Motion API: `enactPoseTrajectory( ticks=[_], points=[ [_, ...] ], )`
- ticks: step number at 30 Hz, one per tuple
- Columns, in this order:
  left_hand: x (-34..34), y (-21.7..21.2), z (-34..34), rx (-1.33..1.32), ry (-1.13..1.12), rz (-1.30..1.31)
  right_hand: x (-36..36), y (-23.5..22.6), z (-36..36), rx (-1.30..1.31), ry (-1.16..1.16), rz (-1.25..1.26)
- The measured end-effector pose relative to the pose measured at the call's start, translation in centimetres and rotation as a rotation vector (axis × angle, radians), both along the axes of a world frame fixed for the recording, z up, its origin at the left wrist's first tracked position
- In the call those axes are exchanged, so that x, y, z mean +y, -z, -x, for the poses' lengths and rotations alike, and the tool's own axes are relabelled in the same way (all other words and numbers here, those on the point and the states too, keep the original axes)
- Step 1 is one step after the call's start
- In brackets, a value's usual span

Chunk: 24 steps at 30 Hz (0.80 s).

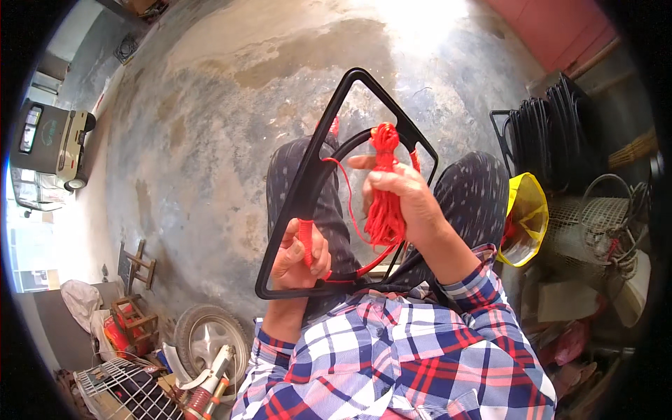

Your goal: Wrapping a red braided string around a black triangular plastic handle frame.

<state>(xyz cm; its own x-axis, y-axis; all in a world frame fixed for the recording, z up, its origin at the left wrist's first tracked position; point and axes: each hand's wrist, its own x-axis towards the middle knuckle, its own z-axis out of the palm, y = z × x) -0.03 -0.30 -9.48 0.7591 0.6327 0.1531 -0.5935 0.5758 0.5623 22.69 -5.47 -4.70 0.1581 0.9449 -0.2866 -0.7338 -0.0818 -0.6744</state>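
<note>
A black triangular frame (329, 112) stands upright on my lap, its point away from me. My left hand (299, 255) grips its left bar, where red cord is wound around the bar. My right hand (402, 196) holds a bundle of red cord (383, 210) against the curved inner bar of the frame. A loose strand of the cord (348, 203) runs from the frame's left bar down toward the wrapped lower bar. My knees in dark patterned trousers (476, 189) lie behind the frame.
A stack of similar black frames (553, 126) leans at the right, by a yellow bag (526, 217) and wire mesh (595, 217). Bare concrete floor (231, 105) spreads ahead. A wheel (206, 339), a wooden stool (133, 318) and a wire rack (115, 381) sit at lower left; a small vehicle (49, 143) at far left.
</note>
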Motion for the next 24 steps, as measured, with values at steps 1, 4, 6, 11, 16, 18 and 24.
enactPoseTrajectory(
  ticks=[1, 4, 6, 11, 16, 18, 24],
  points=[
    [0.0, -0.2, -0.1, 0.007, 0.000, -0.002, -0.1, 0.2, 0.3, 0.064, -0.054, -0.042],
    [-0.1, -0.5, -0.2, 0.019, 0.002, -0.005, 0.0, -0.1, 1.1, 0.101, -0.100, -0.055],
    [-0.1, -0.4, -0.2, 0.019, 0.007, -0.006, 0.1, 0.2, 1.5, 0.101, -0.076, -0.013],
    [0.0, 0.1, -0.1, -0.004, 0.001, -0.014, 0.0, 1.0, 0.8, 0.034, -0.054, -0.027],
    [0.3, 0.2, -0.1, 0.013, 0.000, -0.040, 0.4, 3.1, 1.2, -0.280, -0.134, -0.121],
    [0.1, 0.0, -0.2, 0.054, -0.023, -0.051, 0.7, 3.8, 1.4, -0.231, -0.168, -0.114],
    [0.8, -2.9, -1.0, 0.331, 0.015, -0.059, 1.2, 4.7, 2.3, -0.151, -0.215, -0.225]
  ],
)
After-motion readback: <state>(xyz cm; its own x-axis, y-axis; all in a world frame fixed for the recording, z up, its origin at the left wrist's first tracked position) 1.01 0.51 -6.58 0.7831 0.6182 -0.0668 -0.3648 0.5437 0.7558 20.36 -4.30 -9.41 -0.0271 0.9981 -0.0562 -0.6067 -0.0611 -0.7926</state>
